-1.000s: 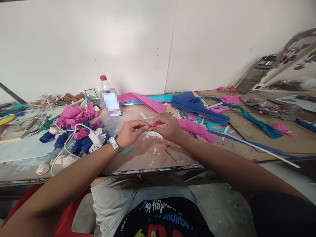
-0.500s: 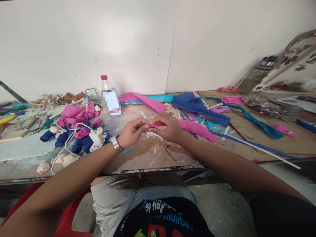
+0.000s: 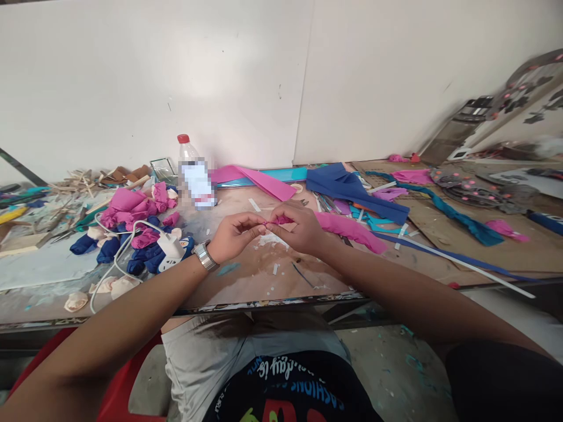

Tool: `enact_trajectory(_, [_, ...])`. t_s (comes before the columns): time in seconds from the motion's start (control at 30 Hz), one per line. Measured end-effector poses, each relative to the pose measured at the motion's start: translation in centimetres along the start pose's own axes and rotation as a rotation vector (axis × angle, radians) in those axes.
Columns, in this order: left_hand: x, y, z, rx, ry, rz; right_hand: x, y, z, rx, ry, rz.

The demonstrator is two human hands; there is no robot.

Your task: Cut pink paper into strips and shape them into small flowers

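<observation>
A long pink crepe paper strip (image 3: 352,231) runs from between my fingers out to the right, behind my right wrist. Its near end is narrow and crumpled. My left hand (image 3: 237,234) pinches the tip of that end between thumb and fingers. Close beside it, my right hand (image 3: 295,227) is closed round the strip just behind the tip, fingertips nearly touching the left ones. The bulk of the gripped part is hidden by my fingers. Pink crumpled paper flowers (image 3: 129,208) and dark blue paper bundles (image 3: 143,255) lie to the left.
A power strip (image 3: 172,258) with a white cable sits left of my hands. Behind it stand a red-capped bottle (image 3: 187,147) and a lit phone (image 3: 197,183). Folded blue paper (image 3: 347,190) and a thin white stick (image 3: 470,264) lie right. The table edge (image 3: 281,302) is near my body.
Both hands stay almost in place, still pinching the end of the pink strip. The fingers have shifted slightly, and the view has moved a little.
</observation>
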State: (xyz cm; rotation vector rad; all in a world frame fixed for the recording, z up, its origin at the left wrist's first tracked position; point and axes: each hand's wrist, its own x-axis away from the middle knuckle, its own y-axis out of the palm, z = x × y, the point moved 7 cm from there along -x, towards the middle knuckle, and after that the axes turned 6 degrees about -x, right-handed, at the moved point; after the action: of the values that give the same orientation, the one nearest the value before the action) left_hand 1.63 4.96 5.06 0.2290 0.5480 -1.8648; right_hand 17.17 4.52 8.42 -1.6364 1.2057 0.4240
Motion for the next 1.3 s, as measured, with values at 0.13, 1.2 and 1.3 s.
enact_trajectory(0.13, [-0.16, -0.20, 0.05, -0.005, 0.010, 0.011, -0.01, 0.00, 0.01, -0.008, 0.005, -0.010])
enact_trajectory(1.2, [-0.04, -0.61, -0.12, -0.101, 0.017, 0.078, -0.26, -0.34, -0.54, 0.044, -0.055, 0.011])
enact_trajectory(1.3, [0.00, -0.54, -0.06, -0.086, 0.023, 0.083, -0.24, -0.18, -0.37, 0.021, -0.040, 0.011])
